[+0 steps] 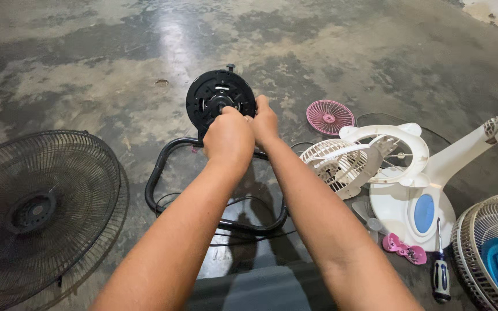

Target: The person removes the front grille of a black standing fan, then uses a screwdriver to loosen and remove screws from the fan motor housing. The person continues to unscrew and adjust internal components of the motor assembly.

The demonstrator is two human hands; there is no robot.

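Observation:
A black round fan motor housing [213,92] stands upright on a black tubular floor frame [162,167] in the middle of the concrete floor. My left hand [229,137] is closed at the housing's centre, fingers curled around the hub or shaft, which they hide. Pressed against it on the right, my right hand [264,121] grips the housing's right edge. Both forearms reach out from the bottom of the view. A black power cable [249,235] loops on the floor under the frame.
A black wire fan guard [41,201] lies at the left. On the right are a small pink grille [329,117], a white fan body with blue panel [410,196], a white guard with blue blades [494,253], a pink part [403,247] and a screwdriver [440,270].

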